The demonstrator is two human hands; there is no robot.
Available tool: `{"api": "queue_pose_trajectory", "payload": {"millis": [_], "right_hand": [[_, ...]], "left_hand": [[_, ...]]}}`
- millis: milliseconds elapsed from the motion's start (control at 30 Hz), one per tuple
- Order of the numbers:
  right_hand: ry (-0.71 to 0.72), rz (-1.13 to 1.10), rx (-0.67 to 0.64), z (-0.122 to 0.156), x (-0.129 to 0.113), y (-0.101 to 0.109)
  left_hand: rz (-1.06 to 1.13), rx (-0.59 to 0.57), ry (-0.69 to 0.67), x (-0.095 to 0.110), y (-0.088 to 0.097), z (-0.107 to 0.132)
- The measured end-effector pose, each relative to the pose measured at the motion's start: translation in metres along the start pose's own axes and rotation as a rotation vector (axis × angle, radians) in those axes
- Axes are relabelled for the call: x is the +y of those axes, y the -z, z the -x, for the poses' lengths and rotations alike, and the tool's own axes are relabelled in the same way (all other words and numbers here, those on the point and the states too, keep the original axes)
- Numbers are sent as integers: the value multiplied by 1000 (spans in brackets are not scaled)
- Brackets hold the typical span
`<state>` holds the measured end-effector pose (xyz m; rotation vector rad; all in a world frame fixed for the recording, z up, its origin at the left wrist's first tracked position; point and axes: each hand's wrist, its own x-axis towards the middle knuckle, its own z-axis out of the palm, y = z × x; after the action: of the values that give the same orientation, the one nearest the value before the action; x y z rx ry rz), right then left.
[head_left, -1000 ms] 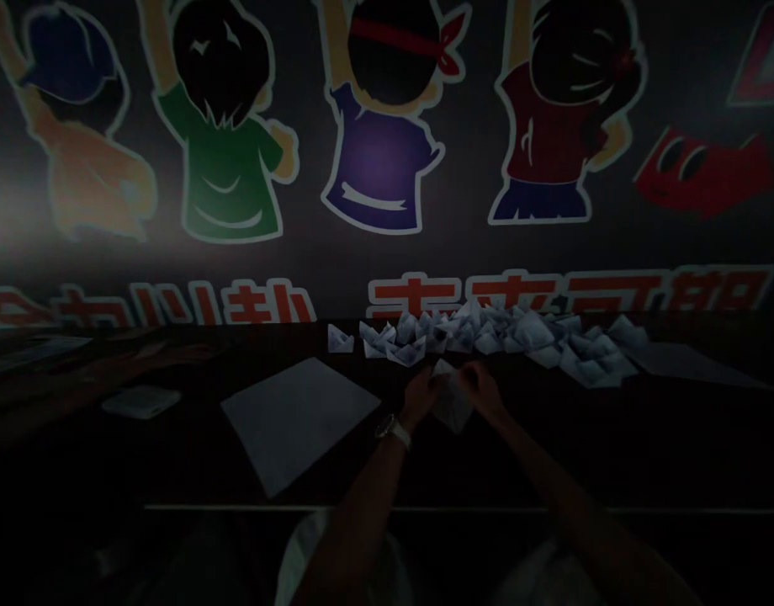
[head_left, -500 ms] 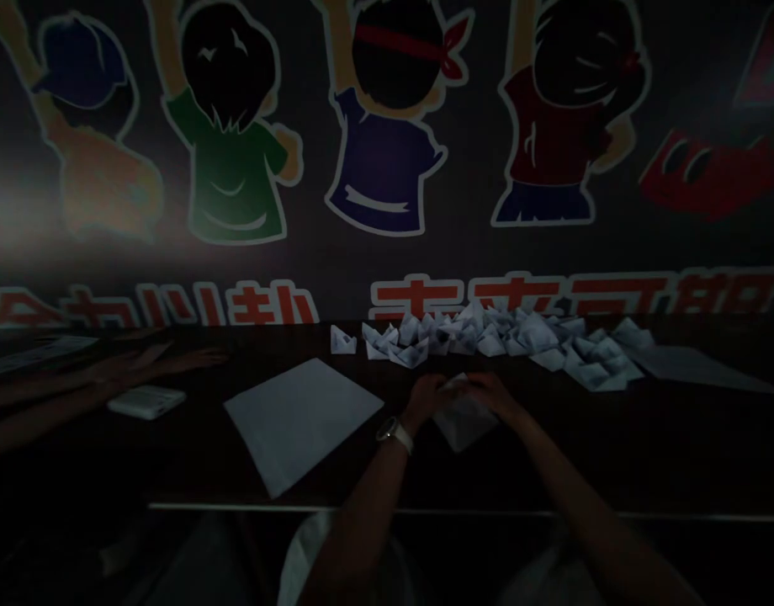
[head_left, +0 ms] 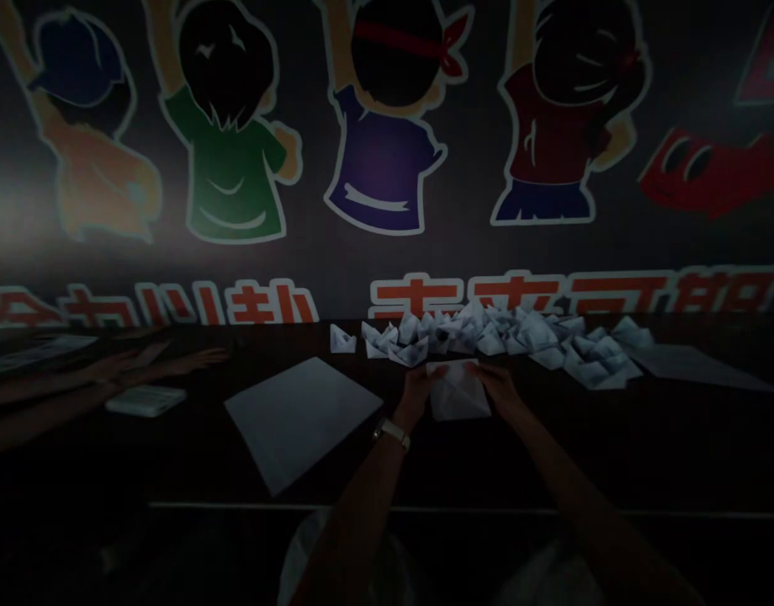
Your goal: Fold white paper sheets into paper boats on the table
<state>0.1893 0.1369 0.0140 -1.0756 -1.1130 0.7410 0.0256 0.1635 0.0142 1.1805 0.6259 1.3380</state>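
Observation:
A small folded sheet of white paper [head_left: 459, 399], roughly square with crease lines across it, is held between my two hands above the dark table. My left hand [head_left: 420, 389], with a watch at the wrist, grips its left side near the top edge. On the opposite side my right hand [head_left: 497, 385] pinches the upper right edge. Several folded paper boats [head_left: 469, 330] lie heaped just beyond my hands. A flat stack of white square paper [head_left: 304, 421] rests to the left.
At the far left, another person's arms [head_left: 97, 379] stretch over the table beside a small white box-like item [head_left: 145, 401]. More white paper [head_left: 696, 366] lies at the right. Behind the table stands a wall with painted cartoon figures [head_left: 380, 160]. The table's front edge [head_left: 475, 511] runs near me.
The paper in my hands has turned from a corner-down diamond to a squarer position with its lower edge level. My hands have shifted slightly to grip its sides.

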Motion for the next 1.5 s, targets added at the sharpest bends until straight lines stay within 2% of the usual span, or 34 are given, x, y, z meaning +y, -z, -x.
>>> {"api": "queue_pose_trajectory", "payload": {"millis": [133,400,567,767,800,900,1033,1100,1367,1500], "right_hand": [[-9,-11,-11,2,-4,1],[-12,-8,-4,2,-5,2],[-28,-21,6,1,-3,0],[-51,-59,23,2,-2,-1],[-58,-60,17,2,-2,-1],[-87,-65,-21,4,-3,-4],[-257,-74,-222,8,-3,-7],[-312,-103,-269,9,-2,-8],[-339,-229,-310,6,9,-3],[-335,-289,-248,4,12,-4]], "left_hand": [[33,51,-11,1,0,-2],[97,82,-68,1,5,-7],[70,95,-36,-2,4,-4],[2,-135,116,-6,-5,10],[-3,-145,123,-6,-6,11],[15,-66,105,-5,-6,9],[57,110,21,-9,-2,0],[71,163,1,-11,-1,-4],[145,237,40,-15,4,-9],[189,266,66,-15,5,-12]]}}
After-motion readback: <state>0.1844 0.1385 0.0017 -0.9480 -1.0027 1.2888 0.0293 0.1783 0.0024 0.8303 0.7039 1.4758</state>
